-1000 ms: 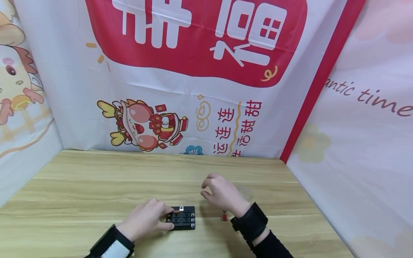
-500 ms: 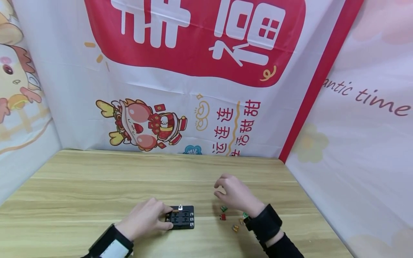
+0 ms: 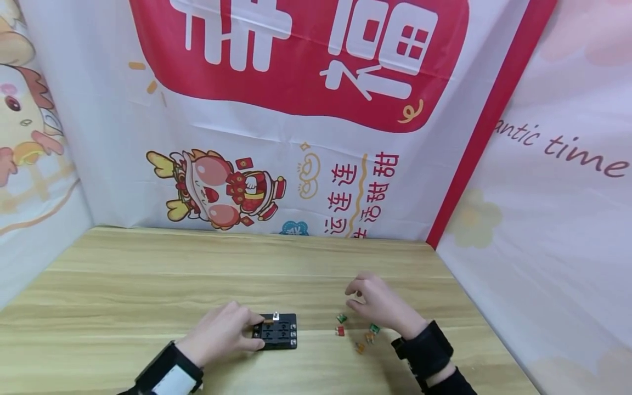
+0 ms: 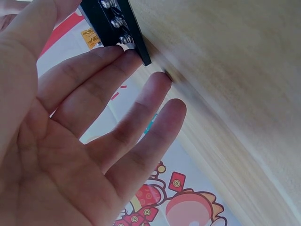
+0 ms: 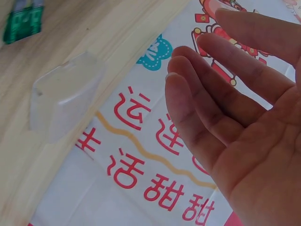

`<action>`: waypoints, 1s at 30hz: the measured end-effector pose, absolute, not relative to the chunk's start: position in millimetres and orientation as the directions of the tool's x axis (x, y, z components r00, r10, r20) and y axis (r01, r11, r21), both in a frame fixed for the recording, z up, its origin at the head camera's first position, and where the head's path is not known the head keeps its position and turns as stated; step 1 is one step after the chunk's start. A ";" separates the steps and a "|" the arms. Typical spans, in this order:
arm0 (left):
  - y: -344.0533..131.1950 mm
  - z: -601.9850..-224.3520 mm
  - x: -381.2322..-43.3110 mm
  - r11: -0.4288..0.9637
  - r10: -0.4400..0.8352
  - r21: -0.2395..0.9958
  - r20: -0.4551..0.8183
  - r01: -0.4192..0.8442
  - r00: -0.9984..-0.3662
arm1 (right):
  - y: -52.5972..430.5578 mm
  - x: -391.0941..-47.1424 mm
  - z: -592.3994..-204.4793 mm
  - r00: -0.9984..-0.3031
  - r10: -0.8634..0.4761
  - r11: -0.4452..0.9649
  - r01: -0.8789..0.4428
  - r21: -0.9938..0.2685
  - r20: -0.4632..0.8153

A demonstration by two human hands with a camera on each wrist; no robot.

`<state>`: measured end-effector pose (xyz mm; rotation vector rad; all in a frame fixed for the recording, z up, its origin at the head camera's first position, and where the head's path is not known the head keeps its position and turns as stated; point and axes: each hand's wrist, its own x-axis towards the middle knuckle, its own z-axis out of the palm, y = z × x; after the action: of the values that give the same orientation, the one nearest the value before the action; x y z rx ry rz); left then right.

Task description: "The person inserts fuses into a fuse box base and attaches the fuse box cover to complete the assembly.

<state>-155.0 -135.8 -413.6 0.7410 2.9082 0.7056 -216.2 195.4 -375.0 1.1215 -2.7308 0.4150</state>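
Observation:
My left hand point(image 3: 222, 332) grips the left end of a black fuse block point(image 3: 281, 332), thumb at the near side and fingers at the far side. Metal screw terminals line the block's edges. In the left wrist view an orange fuse point(image 4: 90, 37) shows at the block, beside the fingertips. My right hand point(image 3: 380, 300) hovers over the table to the right, fingers loosely bent with nothing between them. Below it lie small blade fuses: a green fuse point(image 3: 342, 318), a red fuse point(image 3: 340, 331), another green fuse point(image 3: 374, 328) and orange fuses point(image 3: 360, 348).
A clear plastic cover point(image 5: 66, 96) lies on the wooden table point(image 3: 148, 274) by the right hand, hidden behind that hand in the head view. A printed cloth point(image 3: 247, 137) hangs at the table's back edge, with more cloth on both sides.
My right hand has moved to the right, away from the fuse block, uncovering the loose fuses and hiding the clear cover. The left hand and block have stayed in place.

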 end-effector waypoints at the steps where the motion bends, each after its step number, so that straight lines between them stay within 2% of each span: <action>1: -135.4 -413.3 -155.6 0.779 0.469 0.447 0.050 0.440 -0.882 | 197.4 -216.5 -375.6 -0.705 -0.664 0.678 -0.708 -0.196 0.248; 10: -133.8 -413.2 -158.7 0.771 0.486 0.440 0.062 0.461 -0.872 | 208.2 -221.0 -385.5 -0.691 -0.698 0.638 -0.719 -0.275 0.185; 18: -137.7 -415.3 -156.5 0.777 0.496 0.424 0.044 0.466 -0.867 | 207.1 -221.6 -389.4 -0.661 -0.733 0.602 -0.741 -0.298 0.163; 30: -137.3 -414.6 -154.7 0.761 0.505 0.428 0.083 0.488 -0.859 | 210.3 -217.3 -382.5 -0.575 -0.813 0.523 -0.790 -0.321 0.089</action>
<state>-154.7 -137.3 -414.6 0.8217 2.9125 0.6914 -217.3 210.3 -382.5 1.4781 -2.8038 0.5315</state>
